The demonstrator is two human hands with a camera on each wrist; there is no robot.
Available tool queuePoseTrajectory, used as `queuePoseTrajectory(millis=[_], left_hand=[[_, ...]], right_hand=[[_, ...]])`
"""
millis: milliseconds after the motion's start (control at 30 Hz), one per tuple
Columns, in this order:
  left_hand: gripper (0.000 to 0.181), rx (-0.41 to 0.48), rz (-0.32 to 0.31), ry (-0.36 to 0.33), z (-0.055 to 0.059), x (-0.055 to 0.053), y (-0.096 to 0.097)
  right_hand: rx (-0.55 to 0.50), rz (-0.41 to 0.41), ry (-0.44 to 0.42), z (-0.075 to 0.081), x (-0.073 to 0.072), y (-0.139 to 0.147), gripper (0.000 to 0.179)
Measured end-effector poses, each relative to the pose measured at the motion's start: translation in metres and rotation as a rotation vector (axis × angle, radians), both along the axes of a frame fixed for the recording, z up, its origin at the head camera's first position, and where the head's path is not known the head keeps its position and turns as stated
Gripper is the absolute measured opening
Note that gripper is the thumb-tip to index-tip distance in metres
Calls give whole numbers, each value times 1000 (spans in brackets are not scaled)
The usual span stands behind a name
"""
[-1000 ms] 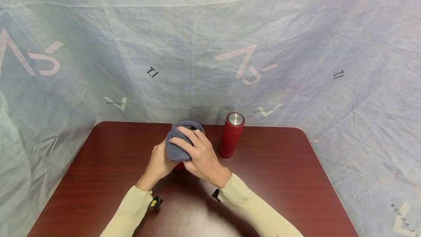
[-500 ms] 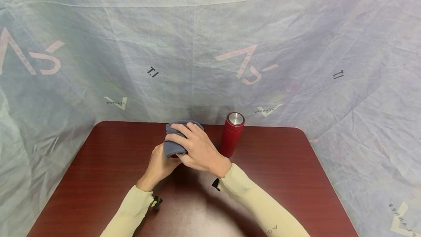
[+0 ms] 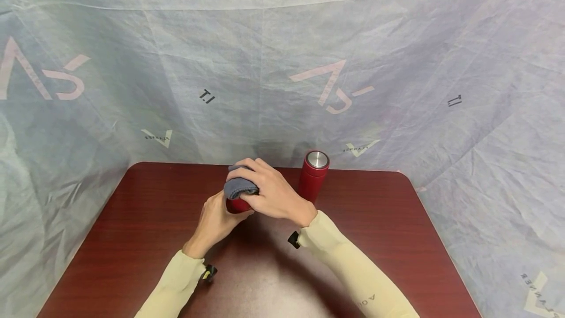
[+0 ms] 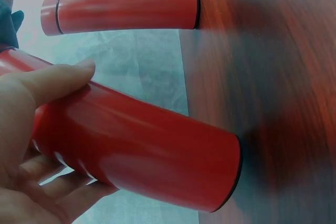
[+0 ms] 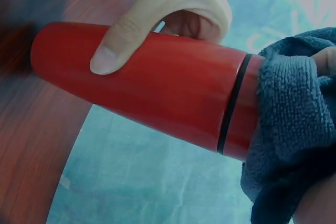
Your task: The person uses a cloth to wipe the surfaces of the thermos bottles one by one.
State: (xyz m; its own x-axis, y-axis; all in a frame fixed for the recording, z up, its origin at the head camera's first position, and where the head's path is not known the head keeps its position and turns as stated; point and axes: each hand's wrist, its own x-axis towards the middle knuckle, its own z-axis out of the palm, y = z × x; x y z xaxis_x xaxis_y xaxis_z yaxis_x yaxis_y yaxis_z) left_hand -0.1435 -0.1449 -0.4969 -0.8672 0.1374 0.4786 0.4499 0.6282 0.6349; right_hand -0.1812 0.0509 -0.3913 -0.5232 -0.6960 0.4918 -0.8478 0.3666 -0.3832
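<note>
My left hand (image 3: 215, 222) grips a red thermos (image 3: 239, 205) round its body, thumb on one side and fingers on the other. The frames do not settle whether its base touches the table. Over the lid end lies a blue-grey cloth (image 3: 238, 188), held there by my right hand (image 3: 274, 193). In the right wrist view the cloth (image 5: 294, 111) wraps the lid just past a black ring, and the lid's top is hidden. A second red thermos (image 3: 311, 183) with a steel-topped lid stands upright behind my right hand; the left wrist view shows that thermos (image 4: 126, 9) too.
Both thermoses are over a dark red-brown wooden table (image 3: 379, 239) with rounded back corners. A pale grey printed fabric (image 3: 247, 63) hangs behind it and along both sides. The standing thermos is close to the table's back edge.
My right hand has shifted slightly up and right, and the cloth has turned and bunched under its fingers. More of the held thermos's red side shows. The left hand has stayed nearly in place.
</note>
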Motion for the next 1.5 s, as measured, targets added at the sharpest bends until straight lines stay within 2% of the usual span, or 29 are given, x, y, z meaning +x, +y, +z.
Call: queuePoseTrajectory(millis=[267,467,800,900,1133,1500], left_hand=[[70,-1,6,-35,3,1,-1],[76,-16,40,-45,4,1,0],[82,-11,87,-41,4,3,1],[84,2,90,-50,4,4,2],[84,20,85,-52,4,1,6],[83,88,57,-53,3,1,7]], right_hand=[[-67,22,-145,1,-6,5,39],[-151,54,-241,-1,-11,8,39],[-370,88,-524,-10,-16,13,39],[-416,81,-570,-13,-17,14,38],[-562,-3,-691,-21,-18,16,42],[-781,-30,-920,-33,-18,15,36]])
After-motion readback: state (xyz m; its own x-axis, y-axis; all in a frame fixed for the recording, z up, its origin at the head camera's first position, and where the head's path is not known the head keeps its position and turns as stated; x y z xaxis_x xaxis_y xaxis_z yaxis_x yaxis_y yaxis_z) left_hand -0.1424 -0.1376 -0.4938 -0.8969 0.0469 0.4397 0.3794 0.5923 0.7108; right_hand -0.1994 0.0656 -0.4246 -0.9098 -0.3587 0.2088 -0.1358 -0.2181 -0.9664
